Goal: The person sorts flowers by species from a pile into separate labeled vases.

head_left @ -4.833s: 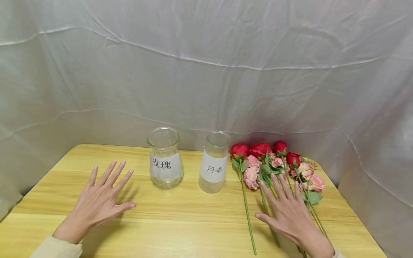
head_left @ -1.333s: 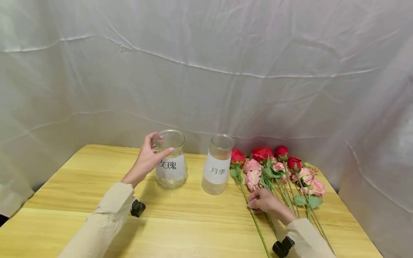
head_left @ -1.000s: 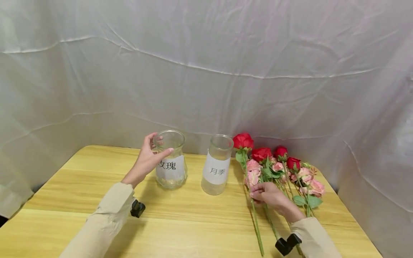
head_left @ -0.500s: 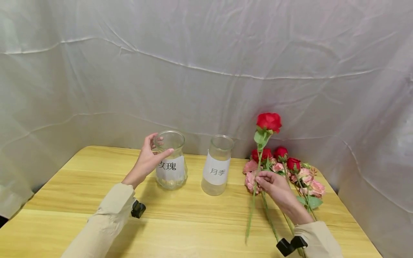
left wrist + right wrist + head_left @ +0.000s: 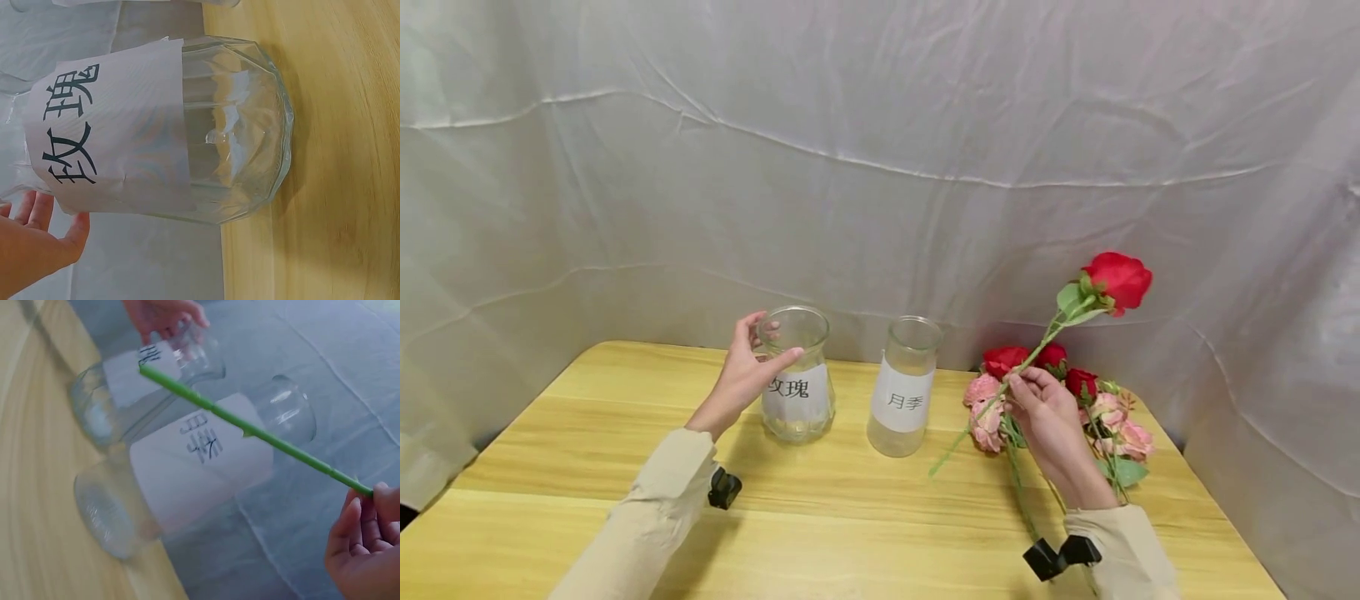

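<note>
My left hand (image 5: pixel 741 371) grips the neck of a faceted glass vase (image 5: pixel 797 425), thumb in front and fingers behind; a white label with Chinese characters faces me. In the left wrist view the vase (image 5: pixel 250 137) stands on the table beside the hand (image 5: pixel 37 244). Between thumb and fingers, my right hand (image 5: pixel 1052 425) pinches the green stem of a red rose (image 5: pixel 1118 282) held above the table. It slants, bloom up to the right, with the cut end of the stem (image 5: pixel 250 429) towards the vases in the right wrist view.
A straight glass vase (image 5: pixel 901 417), also labelled, stands between the left vase and the flowers. Red roses (image 5: pixel 1006 360) and pink flowers (image 5: pixel 987 421) lie at the right, partly behind my right hand. Grey cloth (image 5: pixel 850 167) hangs behind the wooden table (image 5: pixel 820 517).
Both hands were spread flat over the table at first. The left took hold of the vase's neck; the right picked up a red rose, raised it and tilted its bloom rightward.
</note>
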`<action>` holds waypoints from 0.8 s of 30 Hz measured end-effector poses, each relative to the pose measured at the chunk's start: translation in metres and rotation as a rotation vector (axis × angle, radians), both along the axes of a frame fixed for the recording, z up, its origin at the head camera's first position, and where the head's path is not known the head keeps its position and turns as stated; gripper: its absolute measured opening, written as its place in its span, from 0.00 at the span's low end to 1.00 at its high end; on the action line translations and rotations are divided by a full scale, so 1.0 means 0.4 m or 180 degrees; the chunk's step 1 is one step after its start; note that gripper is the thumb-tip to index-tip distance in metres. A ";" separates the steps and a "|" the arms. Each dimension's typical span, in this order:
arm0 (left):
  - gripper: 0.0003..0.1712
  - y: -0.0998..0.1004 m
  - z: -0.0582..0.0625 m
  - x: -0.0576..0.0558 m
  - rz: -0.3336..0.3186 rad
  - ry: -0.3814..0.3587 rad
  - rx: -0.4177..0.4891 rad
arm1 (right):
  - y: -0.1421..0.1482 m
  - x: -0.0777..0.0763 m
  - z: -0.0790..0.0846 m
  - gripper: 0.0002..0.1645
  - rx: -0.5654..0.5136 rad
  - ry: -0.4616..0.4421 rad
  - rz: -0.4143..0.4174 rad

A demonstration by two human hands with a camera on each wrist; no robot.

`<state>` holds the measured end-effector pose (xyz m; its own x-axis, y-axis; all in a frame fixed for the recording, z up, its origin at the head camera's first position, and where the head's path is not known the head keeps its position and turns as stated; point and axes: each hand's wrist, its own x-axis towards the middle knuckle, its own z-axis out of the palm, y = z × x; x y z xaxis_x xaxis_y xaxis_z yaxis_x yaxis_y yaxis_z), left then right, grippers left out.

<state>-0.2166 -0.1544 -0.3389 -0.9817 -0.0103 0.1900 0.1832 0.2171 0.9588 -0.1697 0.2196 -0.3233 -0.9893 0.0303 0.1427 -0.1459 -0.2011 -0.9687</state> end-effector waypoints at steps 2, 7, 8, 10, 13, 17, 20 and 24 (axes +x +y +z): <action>0.51 0.000 -0.002 -0.001 -0.0004 0.0008 0.0014 | -0.008 -0.003 0.008 0.04 -0.0089 0.0031 -0.0047; 0.51 0.001 -0.005 -0.001 -0.0013 0.0021 0.0042 | -0.027 -0.012 0.029 0.03 -0.0295 0.0124 -0.0139; 0.51 0.001 -0.005 -0.001 -0.0011 0.0025 0.0044 | -0.030 -0.013 0.033 0.03 -0.0323 0.0147 -0.0141; 0.51 0.001 -0.005 -0.001 -0.0012 0.0045 0.0047 | -0.036 -0.014 0.042 0.03 -0.0393 0.0195 -0.0141; 0.51 0.002 -0.005 -0.001 -0.0003 0.0068 0.0054 | -0.043 -0.016 0.055 0.03 -0.0500 0.0283 -0.0124; 0.50 0.002 -0.008 -0.002 0.0012 0.0080 0.0067 | -0.053 -0.019 0.072 0.03 -0.0579 0.0371 -0.0110; 0.50 0.003 -0.009 -0.001 0.0017 0.0074 0.0081 | -0.061 -0.022 0.084 0.03 -0.0599 0.0397 -0.0147; 0.50 0.006 -0.010 -0.001 0.0015 0.0071 0.0103 | -0.076 -0.032 0.105 0.03 -0.0576 0.0428 -0.0214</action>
<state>-0.2170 -0.1522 -0.3429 -0.9772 -0.0214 0.2114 0.2038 0.1870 0.9610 -0.1827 0.1892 -0.2815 -0.9567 0.1325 0.2594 -0.2901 -0.3551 -0.8887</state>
